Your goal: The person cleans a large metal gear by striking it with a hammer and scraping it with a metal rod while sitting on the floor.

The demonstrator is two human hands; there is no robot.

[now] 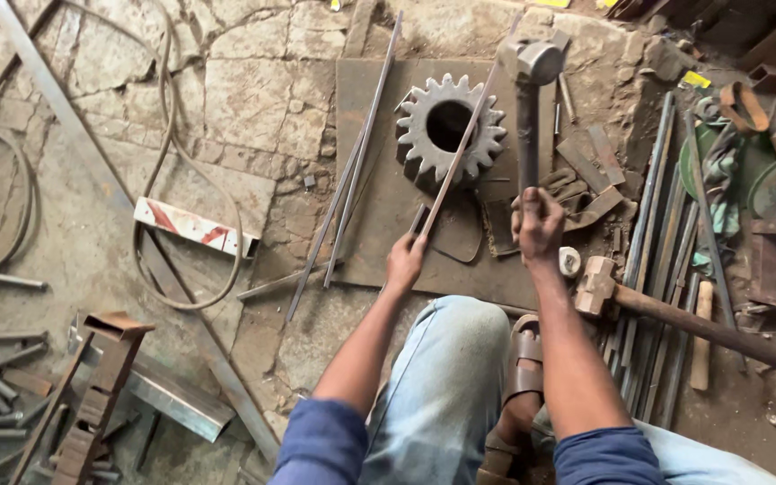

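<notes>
Your left hand (403, 260) pinches the near end of a thin, rusty metal rod (460, 148) lying slantwise over one toothed gear wheel (450, 127) on a flat steel plate (379, 233). Your right hand (537, 221) is clenched around the dark handle of a hammer (529, 99), its grey head raised beyond the gear. Two more thin rods (352, 180) lie left on the plate; a second, wooden-headed mallet (599, 286) rests at right.

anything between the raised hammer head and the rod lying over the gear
Nothing visible does. The hammer in the right hand is raised beside the thin rod, which the left hand holds across the gear.
</notes>
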